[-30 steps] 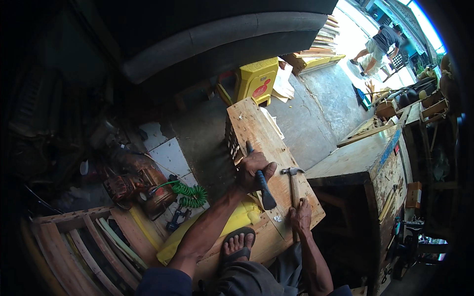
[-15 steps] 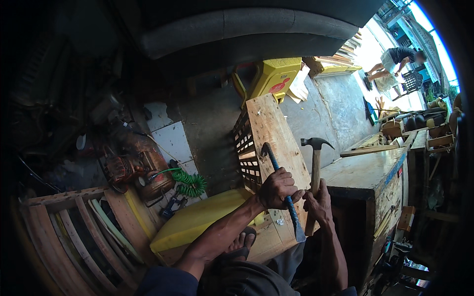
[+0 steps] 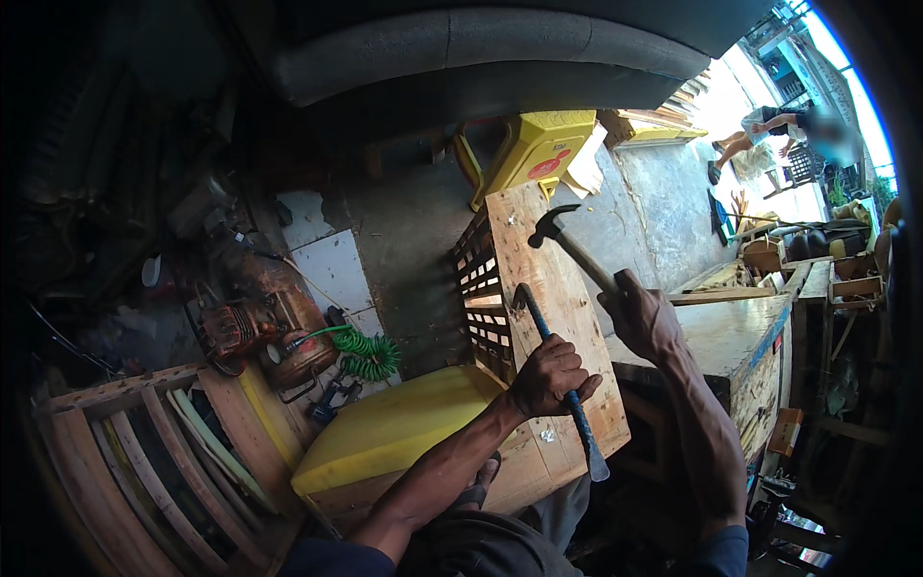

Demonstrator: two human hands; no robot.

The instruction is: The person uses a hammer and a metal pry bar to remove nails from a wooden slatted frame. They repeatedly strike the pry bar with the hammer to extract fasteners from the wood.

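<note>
1. Furthest left of this lot is a green coiled hose (image 3: 370, 356), then a plump yellow cushion (image 3: 404, 423) beside the left forearm, probably soft and squishy.
2. Left hand (image 3: 556, 377): its grip is wrapped snugly around a pry bar (image 3: 583, 428), about mid-shaft. The bar should be stiff, fairly heavy and tough to break; mid-shaft seems a sensible place to hold it. Looks-wise: slim blue shaft, dark hook at the far end, flattened tip at the near one. It's above the pale wooden board (image 3: 567, 317), tip by the near edge; can't tell if they touch.
3. Next, the hammer (image 3: 582, 258), angled over the board. Likely head-heavy and rigid, so low on the handle is the spot to hold. Dark claw head, plain wooden handle, maybe a bit slick.
4. Right hand (image 3: 642, 313): fingers curled around the handle's lower end, so that grip's full of hammer.
</note>
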